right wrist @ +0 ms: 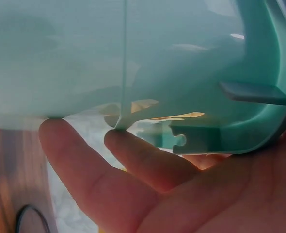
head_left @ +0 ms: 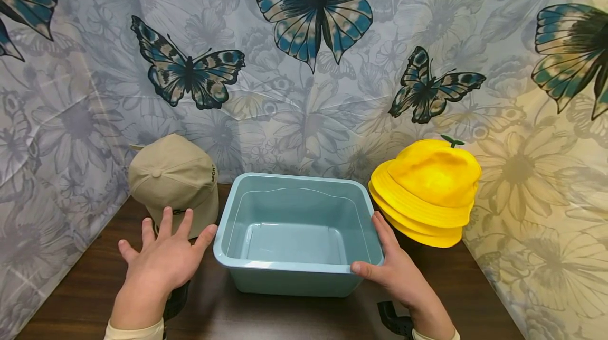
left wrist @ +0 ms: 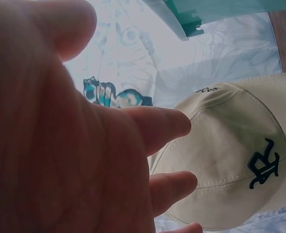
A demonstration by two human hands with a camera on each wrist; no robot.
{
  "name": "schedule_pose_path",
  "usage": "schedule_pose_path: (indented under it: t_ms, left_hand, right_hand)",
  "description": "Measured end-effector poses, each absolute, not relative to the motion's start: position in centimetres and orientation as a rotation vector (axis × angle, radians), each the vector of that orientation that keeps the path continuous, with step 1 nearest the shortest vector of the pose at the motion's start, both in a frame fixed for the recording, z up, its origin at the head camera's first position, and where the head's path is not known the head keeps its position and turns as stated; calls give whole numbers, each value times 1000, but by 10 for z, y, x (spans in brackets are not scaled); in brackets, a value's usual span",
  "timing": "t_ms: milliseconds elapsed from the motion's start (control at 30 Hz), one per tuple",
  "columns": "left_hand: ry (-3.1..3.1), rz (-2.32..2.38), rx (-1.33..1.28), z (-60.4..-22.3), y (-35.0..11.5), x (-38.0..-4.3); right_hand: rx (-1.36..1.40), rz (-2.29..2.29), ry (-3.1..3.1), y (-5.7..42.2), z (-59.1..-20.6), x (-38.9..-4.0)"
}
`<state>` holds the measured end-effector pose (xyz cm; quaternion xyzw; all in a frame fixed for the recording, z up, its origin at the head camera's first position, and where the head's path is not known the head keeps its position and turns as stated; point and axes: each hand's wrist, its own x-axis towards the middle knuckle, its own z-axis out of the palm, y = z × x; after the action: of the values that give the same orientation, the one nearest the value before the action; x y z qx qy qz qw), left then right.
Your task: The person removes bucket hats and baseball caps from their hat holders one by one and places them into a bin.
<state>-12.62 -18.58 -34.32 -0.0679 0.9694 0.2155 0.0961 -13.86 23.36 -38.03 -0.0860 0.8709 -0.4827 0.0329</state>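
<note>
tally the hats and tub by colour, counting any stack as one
Beige: 1 (cap; any others beneath can't be told)
Yellow: 1 (hat stack)
Light blue: 1 (tub)
Total: 3

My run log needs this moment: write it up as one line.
left hand: fingers spread, near cap | right hand: touches tub at near right corner | tub: on table, between cap and yellow hats

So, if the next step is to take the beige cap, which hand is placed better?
Probably the left hand: it is spread in front of the beige cap, holding nothing, while the right hand touches the right side of the blue tub.
</note>
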Motion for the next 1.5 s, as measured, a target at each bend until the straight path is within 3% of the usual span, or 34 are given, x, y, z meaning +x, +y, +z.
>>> schedule_pose_path:
  t_ms: [367,667,967,1500]
  left_hand:
    - [2959,673,-169,-343,-192,-129]
    - [3330,828,119,-321,-228,-143]
    - [3298,1166,361,-298,-269,-159]
    - [3165,988,228,-296,-294,-191]
  right_hand:
    - [-244,-1479,2677,234,-382,-141]
    - [-214,-1485,2659,234,-380,-142]
    - [-200,-1475,2660,232,-380,-144]
    - [-196,-1460,2668,234,-383,-143]
